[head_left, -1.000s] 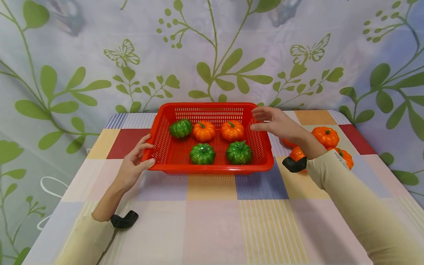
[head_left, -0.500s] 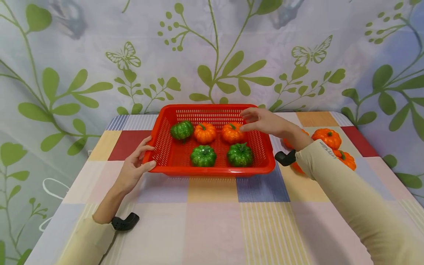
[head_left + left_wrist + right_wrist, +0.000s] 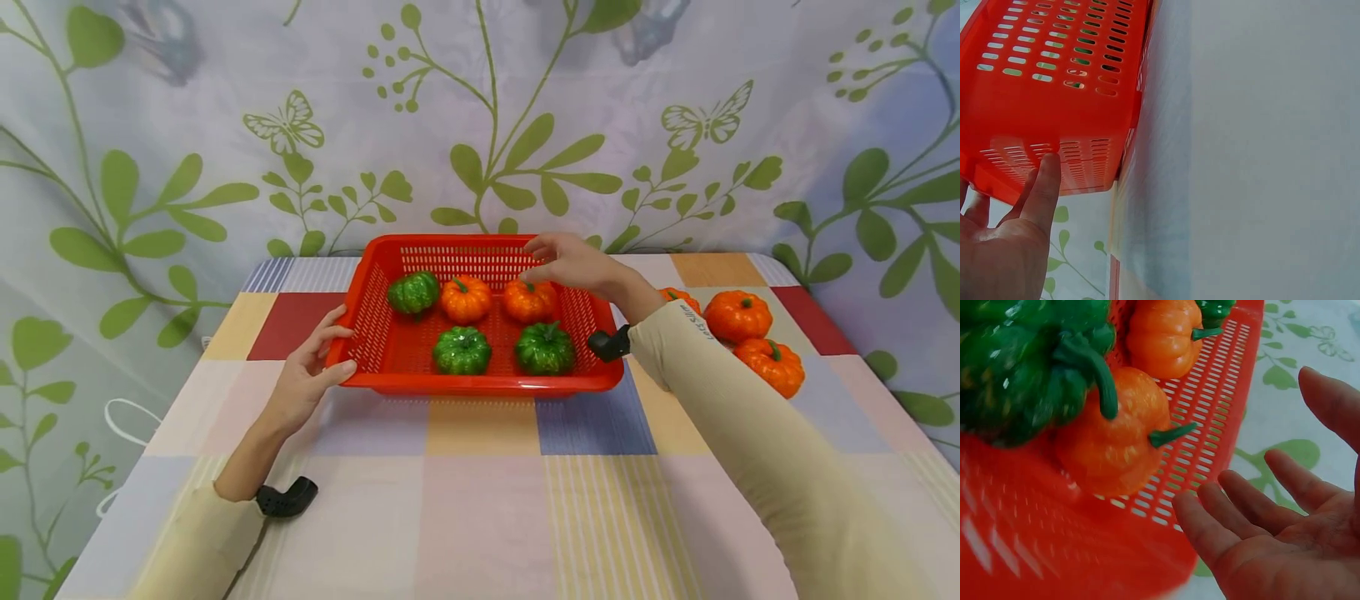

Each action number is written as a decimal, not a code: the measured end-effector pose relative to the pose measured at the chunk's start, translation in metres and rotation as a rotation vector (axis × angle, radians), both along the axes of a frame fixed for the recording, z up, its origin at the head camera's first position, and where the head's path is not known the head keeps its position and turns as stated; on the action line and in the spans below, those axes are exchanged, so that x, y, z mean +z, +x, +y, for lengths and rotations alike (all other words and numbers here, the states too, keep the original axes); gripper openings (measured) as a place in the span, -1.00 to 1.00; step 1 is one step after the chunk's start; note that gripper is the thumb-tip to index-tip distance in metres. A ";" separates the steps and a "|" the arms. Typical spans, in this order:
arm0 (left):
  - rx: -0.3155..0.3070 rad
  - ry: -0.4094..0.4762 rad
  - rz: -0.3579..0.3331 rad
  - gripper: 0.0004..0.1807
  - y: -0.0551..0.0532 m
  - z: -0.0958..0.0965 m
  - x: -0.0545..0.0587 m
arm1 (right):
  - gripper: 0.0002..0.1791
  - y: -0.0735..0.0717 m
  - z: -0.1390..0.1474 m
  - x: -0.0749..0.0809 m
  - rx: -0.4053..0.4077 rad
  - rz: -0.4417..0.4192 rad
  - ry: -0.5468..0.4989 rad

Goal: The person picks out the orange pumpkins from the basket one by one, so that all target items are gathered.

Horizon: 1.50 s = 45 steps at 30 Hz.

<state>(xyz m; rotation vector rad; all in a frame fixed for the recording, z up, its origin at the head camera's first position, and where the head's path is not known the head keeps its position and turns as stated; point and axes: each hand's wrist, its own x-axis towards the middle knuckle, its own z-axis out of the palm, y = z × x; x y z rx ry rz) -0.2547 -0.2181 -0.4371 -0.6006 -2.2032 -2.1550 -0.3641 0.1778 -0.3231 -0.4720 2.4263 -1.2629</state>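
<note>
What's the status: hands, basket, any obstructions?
Left hand touching red basket, left end. Right hand empty, above basket. Three green pumpkins, two orange pumpkins inside. No obstruction visible.

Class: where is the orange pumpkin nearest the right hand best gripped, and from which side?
The orange pumpkin is probably best gripped across its round, ribbed body, from above: the basket is open-topped, its wall stands behind, and a green pumpkin sits in front. The thin stem looks a weaker hold.
</note>
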 end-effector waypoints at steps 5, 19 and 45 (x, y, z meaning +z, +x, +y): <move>0.002 -0.010 0.001 -0.57 -0.001 0.002 -0.001 | -0.33 -0.006 -0.006 -0.019 -0.064 -0.082 -0.081; 0.024 -0.043 0.005 -0.58 -0.001 -0.001 0.000 | -0.28 -0.012 -0.009 -0.047 -0.112 -0.132 -0.092; 0.026 -0.046 -0.002 -0.56 0.000 0.001 0.003 | -0.19 -0.012 -0.015 -0.056 -0.005 -0.054 0.164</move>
